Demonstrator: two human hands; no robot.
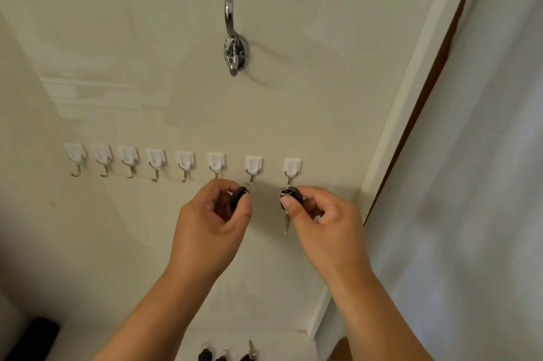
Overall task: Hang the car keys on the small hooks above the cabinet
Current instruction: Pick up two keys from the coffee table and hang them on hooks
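Note:
A row of several small white stick-on hooks (185, 165) with metal prongs runs across the cream wall. My left hand (211, 219) pinches a black car key (237, 198), its ring right at the prong of the second hook from the right (252, 168). My right hand (320, 222) pinches another black car key (291, 196); its ring touches the prong of the rightmost hook (291, 171), and a metal blade hangs below my thumb. Several more keys (226, 354) lie on the white cabinet top at the bottom edge.
A large chrome coat hook (233, 43) is screwed to the wall above the row. A white door frame (411, 96) runs diagonally on the right, with a pale wall beyond. A dark object (32, 337) sits at the lower left.

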